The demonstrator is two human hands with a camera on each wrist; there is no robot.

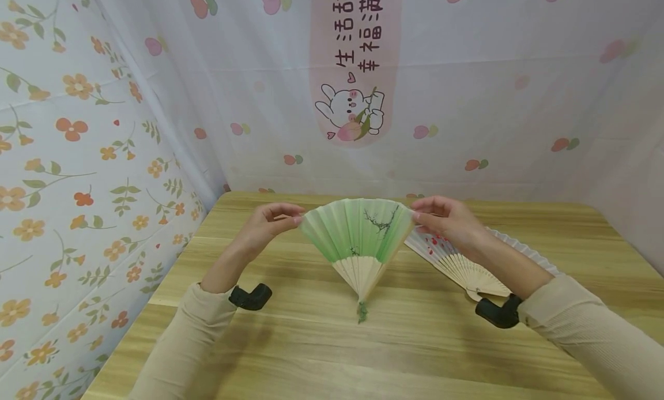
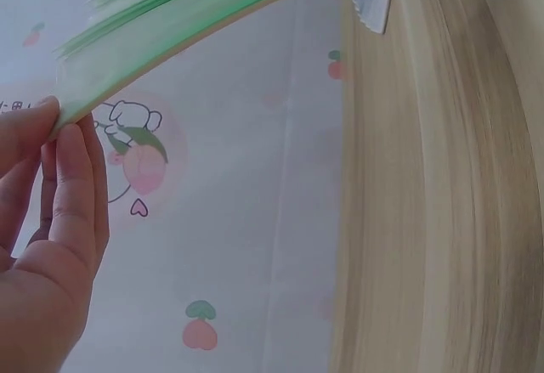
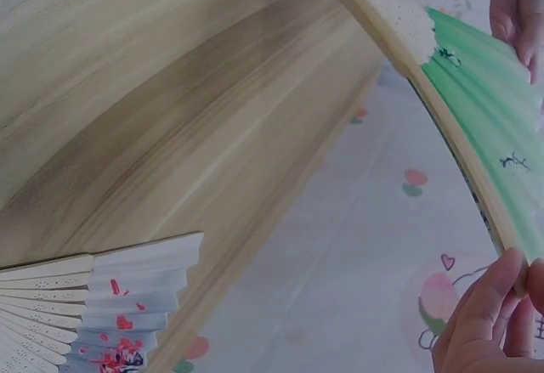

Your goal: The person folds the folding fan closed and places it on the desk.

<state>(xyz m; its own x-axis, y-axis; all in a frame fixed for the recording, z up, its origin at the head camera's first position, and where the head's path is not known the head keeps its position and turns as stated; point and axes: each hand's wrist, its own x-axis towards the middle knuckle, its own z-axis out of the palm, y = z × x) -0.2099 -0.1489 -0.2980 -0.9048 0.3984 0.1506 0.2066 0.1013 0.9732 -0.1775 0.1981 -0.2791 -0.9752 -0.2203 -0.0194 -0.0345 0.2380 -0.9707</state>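
Observation:
A green folding fan (image 1: 358,227) with pale wooden ribs and a dark branch print is spread partway, its pivot end and green tassel (image 1: 362,312) pointing toward me. My left hand (image 1: 267,227) pinches its upper left corner between thumb and fingers. At the opposite corner, my right hand (image 1: 448,221) pinches the outer rib. In the right wrist view the thumb and fingertips grip the tip of that wooden guard (image 3: 463,156). The left wrist view shows the fan's pleats raised above the table.
A white folding fan (image 1: 467,267) with red flower prints lies spread on the wooden table (image 1: 311,354), partly behind my right forearm. A patterned curtain (image 1: 249,89) hangs along the table's far edge, and a floral one (image 1: 78,187) hangs at the left.

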